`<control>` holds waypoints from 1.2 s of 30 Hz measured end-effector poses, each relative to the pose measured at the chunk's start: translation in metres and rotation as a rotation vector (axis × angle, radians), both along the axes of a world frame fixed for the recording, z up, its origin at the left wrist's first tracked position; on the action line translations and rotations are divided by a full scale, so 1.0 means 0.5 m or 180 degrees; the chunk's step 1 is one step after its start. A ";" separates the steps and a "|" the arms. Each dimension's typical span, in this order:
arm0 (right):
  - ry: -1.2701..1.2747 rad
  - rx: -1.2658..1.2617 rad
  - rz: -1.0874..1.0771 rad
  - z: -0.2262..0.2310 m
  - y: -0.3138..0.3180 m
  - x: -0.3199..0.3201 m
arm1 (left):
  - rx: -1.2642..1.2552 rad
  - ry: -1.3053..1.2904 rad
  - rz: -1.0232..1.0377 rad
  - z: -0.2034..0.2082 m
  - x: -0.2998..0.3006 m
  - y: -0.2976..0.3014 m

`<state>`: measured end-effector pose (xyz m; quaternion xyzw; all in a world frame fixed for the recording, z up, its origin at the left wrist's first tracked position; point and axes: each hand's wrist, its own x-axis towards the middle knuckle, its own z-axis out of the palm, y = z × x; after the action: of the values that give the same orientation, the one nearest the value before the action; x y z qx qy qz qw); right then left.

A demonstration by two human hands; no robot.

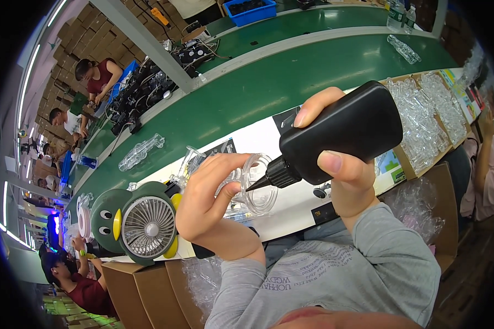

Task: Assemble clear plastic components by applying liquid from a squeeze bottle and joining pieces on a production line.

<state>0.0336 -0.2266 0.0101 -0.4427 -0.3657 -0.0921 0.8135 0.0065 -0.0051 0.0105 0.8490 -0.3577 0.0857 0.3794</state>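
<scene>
A black squeeze bottle (pixel 346 131) with a pointed nozzle is gripped in my right hand (pixel 352 178); it is tilted, with the nozzle pointing down to the left. The thumb presses one side of the bottle and a finger wraps the other. In my left hand (pixel 206 197) is a clear round plastic part (pixel 268 202) with a ringed rim, pinched between thumb and fingers. The nozzle tip is at the rim, close to my left thumb; whether it touches cannot be made out. More clear plastic pieces (pixel 189 162) lie behind my left hand.
Left of my hands stands a green penguin-shaped fan (pixel 148 227). Clear plastic parts fill a carton (pixel 417 123) at right. A clear piece (pixel 141 152) and a bottle (pixel 404 49) lie on the green table (pixel 247 109). Brown cartons (pixel 148 293) stand below. Several co-workers sit leftward.
</scene>
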 end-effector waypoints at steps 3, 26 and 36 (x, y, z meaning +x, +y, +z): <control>0.0005 -0.0059 -0.0022 0.000 -0.001 -0.001 | -0.0004 0.0038 -0.0033 0.001 0.000 -0.001; 0.0272 -0.0044 -0.0177 0.006 -0.004 0.003 | 0.0063 0.0084 0.0005 0.005 -0.010 0.000; 0.0370 0.0026 -0.0223 0.005 -0.004 0.003 | 0.0065 0.0010 -0.0057 0.003 -0.011 0.003</control>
<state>0.0351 -0.2289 0.0126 -0.4565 -0.3017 -0.0961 0.8315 0.0011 -0.0036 0.0118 0.8497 -0.3656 0.0774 0.3720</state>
